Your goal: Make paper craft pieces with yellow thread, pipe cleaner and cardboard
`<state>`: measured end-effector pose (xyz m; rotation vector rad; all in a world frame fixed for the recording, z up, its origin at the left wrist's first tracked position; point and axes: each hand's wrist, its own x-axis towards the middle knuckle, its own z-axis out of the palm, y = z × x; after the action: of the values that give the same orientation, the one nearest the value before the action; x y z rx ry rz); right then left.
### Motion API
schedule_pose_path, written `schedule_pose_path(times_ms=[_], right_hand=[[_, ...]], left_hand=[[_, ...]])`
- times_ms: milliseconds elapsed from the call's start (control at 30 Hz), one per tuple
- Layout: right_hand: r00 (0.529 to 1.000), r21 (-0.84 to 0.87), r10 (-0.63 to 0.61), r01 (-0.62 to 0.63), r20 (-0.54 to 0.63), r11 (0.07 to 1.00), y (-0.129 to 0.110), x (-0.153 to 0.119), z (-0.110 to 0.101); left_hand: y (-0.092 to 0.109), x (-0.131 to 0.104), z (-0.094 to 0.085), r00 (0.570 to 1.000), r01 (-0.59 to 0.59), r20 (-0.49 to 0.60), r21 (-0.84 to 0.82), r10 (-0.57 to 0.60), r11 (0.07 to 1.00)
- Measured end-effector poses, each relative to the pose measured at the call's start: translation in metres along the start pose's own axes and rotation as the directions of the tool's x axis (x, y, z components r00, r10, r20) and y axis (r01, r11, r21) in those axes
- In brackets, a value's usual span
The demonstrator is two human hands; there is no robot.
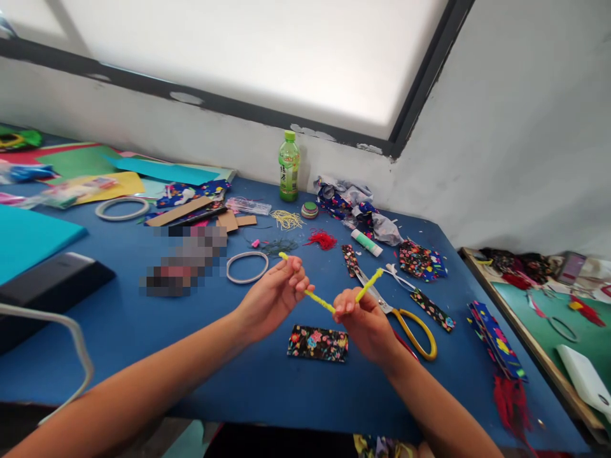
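Note:
A thin yellow fuzzy strip (319,301) stretches between my two hands above the blue table. My left hand (277,294) pinches it near one end, which sticks up past the fingers. Further along, my right hand (360,318) grips the strip, and its other end rises toward the upper right. Below the hands lies a black floral fabric rectangle (317,343). Yellow-handled scissors (415,334) lie beside my right hand, which hides part of them. A white ring (247,267) rests to the left of my left hand.
At the back stand a green bottle (289,168) and crumpled fabric (353,197). A glue stick (366,243), red threads (321,239) and floral fabric pieces (422,259) lie nearer. A black box (52,289) and coloured paper (35,238) are at left; a green table (529,312) is at right.

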<state>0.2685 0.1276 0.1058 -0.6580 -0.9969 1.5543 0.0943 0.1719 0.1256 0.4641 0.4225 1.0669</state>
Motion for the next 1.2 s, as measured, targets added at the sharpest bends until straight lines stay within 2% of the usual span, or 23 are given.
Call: schedule_pose_path(times_ms=[100,200,333,400,467,533,600,633,667,733,800,900,1033,1200], right_hand=[[0.999,-0.036,-0.022,0.023,0.039,0.999,-0.001,-0.002,0.0],[0.994,-0.101,0.006,0.005,0.113,0.995,-0.001,-0.004,0.0],[0.991,-0.086,0.11,-0.103,0.082,0.991,0.0,-0.004,0.002],[0.978,-0.057,0.196,-0.192,0.074,0.98,0.004,-0.004,0.004],[0.951,-0.058,0.297,-0.293,0.079,0.954,0.008,-0.005,0.004],[0.927,-0.083,0.366,-0.36,0.085,0.929,0.013,-0.007,0.005],[0.915,-0.103,0.395,-0.386,0.085,0.917,0.015,-0.009,0.005],[0.915,-0.1,0.395,-0.387,0.082,0.917,0.014,-0.01,0.006],[0.922,-0.085,0.382,-0.376,0.067,0.923,0.013,-0.01,0.006],[0.947,-0.031,0.321,-0.321,0.002,0.947,0.008,-0.006,0.006],[0.97,0.029,0.225,-0.223,-0.091,0.974,0.003,0.0,0.004],[0.969,0.07,0.111,-0.098,-0.22,0.993,-0.006,0.009,-0.001],[0.942,0.012,0.04,-0.039,-0.332,0.999,-0.014,0.014,-0.005],[0.944,-0.023,0.028,-0.038,-0.33,0.999,-0.018,0.011,-0.005]], left_hand=[[0.005,-0.005,0.004,1.0,-0.01,-0.004,0.011,0.01,1.0],[0.006,-0.006,0.004,0.999,-0.005,0.041,0.037,0.003,0.999],[0.003,-0.002,-0.001,0.996,0.038,0.072,0.066,-0.043,0.997],[0.0,0.0,-0.005,0.991,0.113,0.06,0.119,-0.121,0.986],[-0.003,0.0,-0.008,0.959,0.253,0.068,0.22,-0.274,0.942],[-0.004,-0.002,-0.009,0.891,0.388,0.105,0.33,-0.442,0.861],[-0.004,-0.004,-0.009,0.84,0.431,0.15,0.4,-0.521,0.809],[-0.002,-0.005,-0.009,0.841,0.417,0.161,0.416,-0.517,0.808],[0.0,-0.004,-0.009,0.86,0.383,0.162,0.424,-0.485,0.821],[0.004,-0.002,-0.009,0.924,0.271,0.136,0.425,-0.356,0.864],[0.008,0.002,-0.009,0.971,0.157,0.102,0.417,-0.218,0.895],[0.011,0.007,-0.01,0.991,0.064,0.079,0.425,-0.108,0.903],[0.011,0.006,-0.01,0.982,0.071,0.126,0.444,-0.14,0.893],[0.009,0.004,-0.009,0.954,0.166,0.175,0.372,-0.245,0.913]])
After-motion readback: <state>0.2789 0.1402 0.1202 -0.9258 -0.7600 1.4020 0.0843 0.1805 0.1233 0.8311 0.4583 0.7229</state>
